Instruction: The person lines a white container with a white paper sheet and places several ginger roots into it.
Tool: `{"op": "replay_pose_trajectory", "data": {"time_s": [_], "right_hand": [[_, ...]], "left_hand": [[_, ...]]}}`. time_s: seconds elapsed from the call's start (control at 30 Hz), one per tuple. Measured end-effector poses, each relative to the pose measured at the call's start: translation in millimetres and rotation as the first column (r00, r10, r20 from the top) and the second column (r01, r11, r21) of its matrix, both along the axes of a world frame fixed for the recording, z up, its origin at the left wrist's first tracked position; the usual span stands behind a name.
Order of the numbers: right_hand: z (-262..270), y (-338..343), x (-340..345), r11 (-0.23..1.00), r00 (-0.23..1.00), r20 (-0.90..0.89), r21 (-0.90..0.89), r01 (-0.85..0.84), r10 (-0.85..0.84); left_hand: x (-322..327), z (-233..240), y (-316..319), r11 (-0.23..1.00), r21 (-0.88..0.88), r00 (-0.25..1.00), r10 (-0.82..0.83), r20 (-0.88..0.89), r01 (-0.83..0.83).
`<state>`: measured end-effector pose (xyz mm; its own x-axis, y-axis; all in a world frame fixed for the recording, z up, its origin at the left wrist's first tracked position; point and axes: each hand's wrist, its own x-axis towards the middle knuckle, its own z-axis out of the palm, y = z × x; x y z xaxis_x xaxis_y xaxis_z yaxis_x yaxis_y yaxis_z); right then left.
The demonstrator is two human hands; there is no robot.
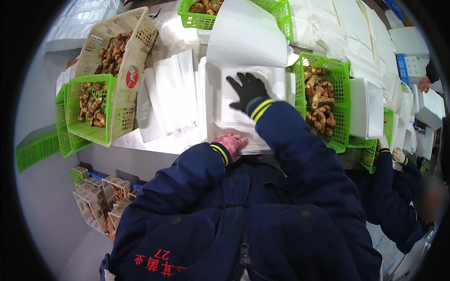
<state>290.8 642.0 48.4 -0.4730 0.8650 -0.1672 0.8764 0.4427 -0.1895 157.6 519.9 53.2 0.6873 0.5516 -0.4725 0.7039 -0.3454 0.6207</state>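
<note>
A white foam box (210, 102) lies before me, lined with ribbed white paper (225, 112). A long sheet of the paper (246, 35) stands up and back over the far rim. My right hand (249, 89), in a black glove, is spread flat over the lining inside the box and holds nothing. My left hand (230, 143), in a pink patterned glove, lies over the near rim. Its fingertips point into the box; whether they pinch paper or rim is hidden.
Folded white sheets (175, 95) lie at left beside a beige crate (140, 87) and green basket (72, 121) with mushrooms. Another green mushroom basket (339, 105) and a foam box (367, 109) stand right. Beyond, a co-worker (390, 189) works at the table.
</note>
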Motion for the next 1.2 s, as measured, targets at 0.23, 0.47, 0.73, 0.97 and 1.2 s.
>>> {"op": "replay_pose_trajectory", "data": {"time_s": [0.23,0.47,0.73,0.97,1.2], "right_hand": [[-24,-22,7,1.0,0.998,0.07,-0.017,-0.001,0.003],[3,5,36,0.987,0.992,-0.012,-0.105,0.123,-0.124],[12,-52,75,0.993,0.954,-0.275,-0.062,0.105,-0.118],[18,-56,76,0.97,0.65,-0.728,-0.089,0.225,-0.218],[78,-126,49,0.99,0.694,-0.706,-0.105,0.096,-0.142]], "left_hand": [[1,1,7,0.995,-0.071,0.995,-0.079,-0.066,0.075],[-11,-25,24,0.941,-0.33,0.983,0.125,0.134,-0.075],[13,-40,29,0.97,-0.112,0.957,-0.235,-0.172,0.218],[0,-7,58,1.0,-0.004,0.997,-0.029,0.07,0.029],[-65,123,148,0.423,0.066,0.315,0.554,0.771,-0.904]]}}
